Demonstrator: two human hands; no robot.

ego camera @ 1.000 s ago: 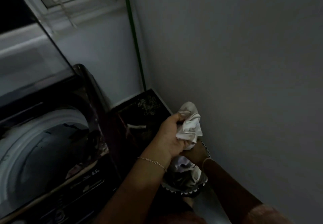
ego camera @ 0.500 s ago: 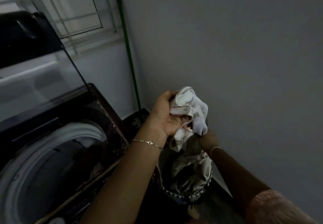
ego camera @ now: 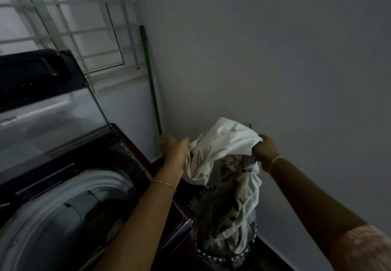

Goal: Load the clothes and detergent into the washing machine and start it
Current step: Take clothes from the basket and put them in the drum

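A pale patterned cloth (ego camera: 222, 146) hangs between my two hands, lifted above a dark laundry basket (ego camera: 220, 258) with a zigzag rim on the floor. My left hand (ego camera: 175, 150) grips the cloth's left edge and my right hand (ego camera: 265, 150) grips its right corner. The cloth's lower part trails down into the basket. To the left stands a top-loading washing machine (ego camera: 184, 222) with its dark lid (ego camera: 46, 101) raised and its white drum rim (ego camera: 69, 194) showing.
A green pole (ego camera: 151, 84) leans in the corner beside a barred window (ego camera: 69, 29). A plain grey wall (ego camera: 285, 59) runs along the right, close to the basket. The room is dim.
Both hands rose, drawing the cloth up out of the basket. My right hand came out from under the cloth and moved right, spreading it. The view tilted upward.
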